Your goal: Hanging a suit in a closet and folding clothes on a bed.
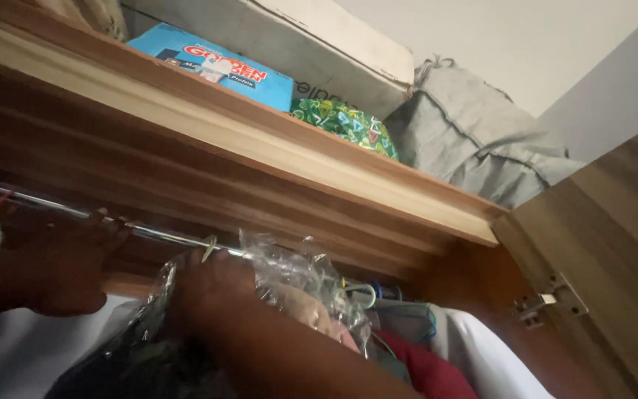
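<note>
Head view: the left hand [64, 270] curls around the metal wardrobe rail [156, 235], steadying it, while the right hand [212, 284] grips a hanger hook [209, 248] on that rail (garment sheathed in clear plastic cover [297, 277], against dust)

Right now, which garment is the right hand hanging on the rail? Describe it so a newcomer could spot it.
Inside the open wooden wardrobe, follow the metal rail to the right hand. It grips the plastic-covered garment. Unlike the bare red and white clothes beside it, this one is wrapped in crinkled clear film.
</note>
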